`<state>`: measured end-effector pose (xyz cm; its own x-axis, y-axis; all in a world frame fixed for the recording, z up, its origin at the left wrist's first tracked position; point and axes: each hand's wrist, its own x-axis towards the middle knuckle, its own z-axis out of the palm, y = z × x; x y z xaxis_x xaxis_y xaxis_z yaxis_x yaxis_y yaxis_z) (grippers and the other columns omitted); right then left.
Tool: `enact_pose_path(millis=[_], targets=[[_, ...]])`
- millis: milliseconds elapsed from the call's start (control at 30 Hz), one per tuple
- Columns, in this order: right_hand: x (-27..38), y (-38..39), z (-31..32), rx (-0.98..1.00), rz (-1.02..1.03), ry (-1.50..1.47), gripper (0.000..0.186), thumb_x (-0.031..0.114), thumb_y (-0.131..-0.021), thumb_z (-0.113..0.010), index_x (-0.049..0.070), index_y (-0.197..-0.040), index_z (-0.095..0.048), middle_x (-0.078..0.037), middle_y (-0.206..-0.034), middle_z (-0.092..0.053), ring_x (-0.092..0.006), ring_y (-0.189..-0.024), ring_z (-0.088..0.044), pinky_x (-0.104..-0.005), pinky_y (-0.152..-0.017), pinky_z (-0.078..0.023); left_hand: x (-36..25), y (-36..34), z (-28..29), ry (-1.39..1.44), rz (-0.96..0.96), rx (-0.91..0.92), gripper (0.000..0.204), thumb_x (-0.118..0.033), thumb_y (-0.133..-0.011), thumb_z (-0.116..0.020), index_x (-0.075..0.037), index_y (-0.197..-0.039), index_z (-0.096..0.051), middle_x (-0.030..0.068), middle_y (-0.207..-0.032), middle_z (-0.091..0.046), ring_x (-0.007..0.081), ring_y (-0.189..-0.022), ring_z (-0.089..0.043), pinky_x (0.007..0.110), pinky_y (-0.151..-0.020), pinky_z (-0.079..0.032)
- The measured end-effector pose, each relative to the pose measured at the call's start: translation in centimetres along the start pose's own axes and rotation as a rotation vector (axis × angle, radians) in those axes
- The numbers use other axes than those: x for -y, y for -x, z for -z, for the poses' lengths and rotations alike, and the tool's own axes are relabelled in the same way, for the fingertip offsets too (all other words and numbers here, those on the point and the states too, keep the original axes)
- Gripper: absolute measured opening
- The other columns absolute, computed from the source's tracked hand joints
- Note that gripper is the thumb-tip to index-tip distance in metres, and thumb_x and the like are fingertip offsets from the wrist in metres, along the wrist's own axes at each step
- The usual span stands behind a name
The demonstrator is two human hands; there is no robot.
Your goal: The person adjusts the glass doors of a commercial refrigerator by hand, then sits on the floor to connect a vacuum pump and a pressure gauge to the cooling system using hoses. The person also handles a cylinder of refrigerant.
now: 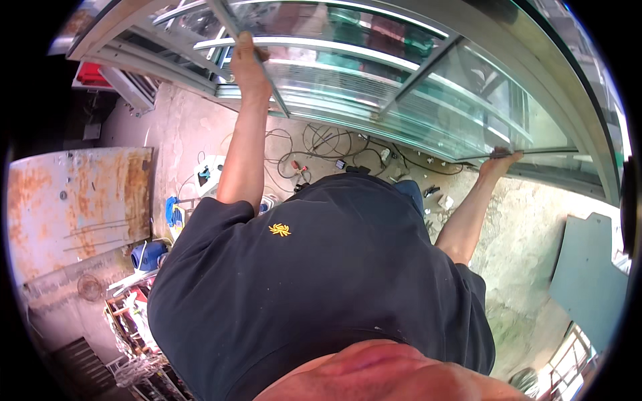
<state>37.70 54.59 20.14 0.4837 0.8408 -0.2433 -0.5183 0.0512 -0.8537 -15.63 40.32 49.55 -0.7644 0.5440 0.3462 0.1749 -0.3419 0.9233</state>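
Observation:
In front of me stands a large glass window panel [334, 80] with slim metal edging, set against a wide metal window frame [562, 110]. My left hand [249, 67] is raised, its fingers wrapped round the panel's upright metal edge strip [279, 100]. Low on the right, my right hand [496, 164] is closed on the panel's edge near the corner; its fingertips are partly hidden. Several pale horizontal bars [321, 44] show through the glass.
Black cables [321, 144] and small loose parts lie on the concrete floor beneath the window. A rusty metal sheet [87, 207] is at left, with a blue container [148, 256] and clutter beside it. At right is a grey-green board [588, 274].

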Motion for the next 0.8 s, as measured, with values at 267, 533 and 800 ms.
enact_pose_path(millis=[267,533,800], targets=[[0.0,1.5,-3.1,-0.078,0.125,0.002,0.060,0.059,-0.103,-0.038,0.008,-0.130,-0.052,-0.002,-0.108,-0.056,-0.0174,-0.089,-0.049,-0.0331,-0.085,-0.042,2.1,-0.4,-0.2,-0.016,0.061,0.005,0.059,-0.062,-0.099,-0.046,-0.004,-0.112,-0.050,0.0065,-0.082,-0.047,0.0183,-0.075,-0.047,0.035,-0.077,-0.041],[1.4,3.5,-4.3,-0.109,0.183,-0.056,0.069,0.059,-0.100,-0.046,-0.006,-0.123,-0.047,-0.009,-0.109,-0.055,-0.0185,-0.097,-0.052,-0.0342,-0.087,-0.047,2.1,-0.8,0.6,-0.006,0.097,-0.028,0.061,-0.066,-0.096,-0.049,-0.007,-0.114,-0.051,0.0065,-0.085,-0.048,0.0201,-0.076,-0.047,0.036,-0.076,-0.041],[1.5,3.2,-4.1,-0.176,0.111,-0.048,0.065,0.058,-0.102,-0.042,-0.001,-0.127,-0.049,-0.006,-0.107,-0.054,-0.0193,-0.091,-0.047,-0.0366,-0.089,-0.043,1.2,0.3,-0.4,0.002,0.077,-0.006,0.059,-0.064,-0.098,-0.047,-0.007,-0.111,-0.051,0.0068,-0.083,-0.048,0.0201,-0.076,-0.048,0.037,-0.076,-0.042]])
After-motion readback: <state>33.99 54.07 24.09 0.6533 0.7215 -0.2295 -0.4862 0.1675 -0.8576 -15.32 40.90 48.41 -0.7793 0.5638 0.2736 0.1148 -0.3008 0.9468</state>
